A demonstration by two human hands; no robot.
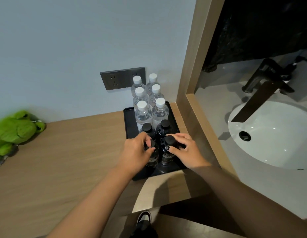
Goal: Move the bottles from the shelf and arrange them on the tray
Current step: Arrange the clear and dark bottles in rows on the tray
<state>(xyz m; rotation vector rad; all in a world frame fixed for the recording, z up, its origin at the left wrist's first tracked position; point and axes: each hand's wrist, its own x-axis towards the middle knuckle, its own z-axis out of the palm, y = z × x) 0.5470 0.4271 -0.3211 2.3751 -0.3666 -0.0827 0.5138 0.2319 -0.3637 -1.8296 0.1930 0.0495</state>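
Observation:
A black tray [130, 121] lies on the wooden counter against the wall. Several clear water bottles with white caps [142, 112] stand in two rows at its far end. Nearer to me stand dark bottles with black caps, two behind [164, 126] and two in front. My left hand [137, 150] grips the neck of the front left dark bottle [153, 158], whose cap is hidden under my fingers. My right hand [187, 150] holds the front right dark bottle [168, 152] just under its cap. Both front bottles stand upright on the tray.
A green plush frog [15, 129] lies at the counter's left end. A dark double wall socket [121, 78] is behind the bottles. A wooden frame [188, 103] borders the tray on the right, with a white sink [272, 134] and black tap [266, 86] beyond. My shoe shows below the counter edge.

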